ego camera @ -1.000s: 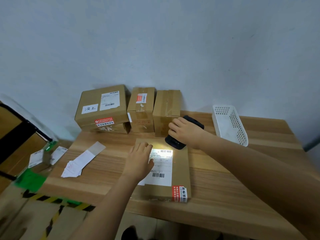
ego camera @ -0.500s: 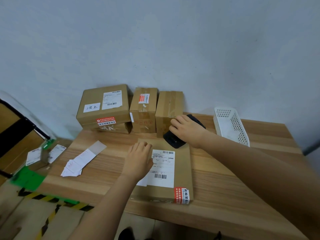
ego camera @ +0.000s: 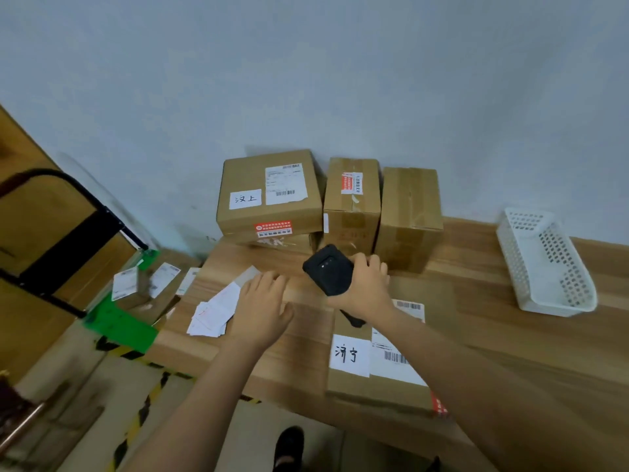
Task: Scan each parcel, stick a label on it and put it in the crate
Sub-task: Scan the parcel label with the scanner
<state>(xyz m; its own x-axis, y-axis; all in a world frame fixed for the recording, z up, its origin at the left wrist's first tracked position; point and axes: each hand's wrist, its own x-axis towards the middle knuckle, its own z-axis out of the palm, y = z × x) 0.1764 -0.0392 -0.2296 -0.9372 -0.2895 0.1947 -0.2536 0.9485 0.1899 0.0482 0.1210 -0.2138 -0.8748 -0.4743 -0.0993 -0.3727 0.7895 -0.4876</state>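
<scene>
Right grip [ego camera: 364, 287] holds scanner [ego camera: 328, 269]; left grip [ego camera: 262, 308] lies beside labels [ego camera: 212, 313].

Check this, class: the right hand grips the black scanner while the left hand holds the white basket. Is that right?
Not quite. The head view shows the left hand open, fingers straight, over the table beside the slips; the basket stands untouched at the table's right end. The right hand does grip the scanner.
</scene>
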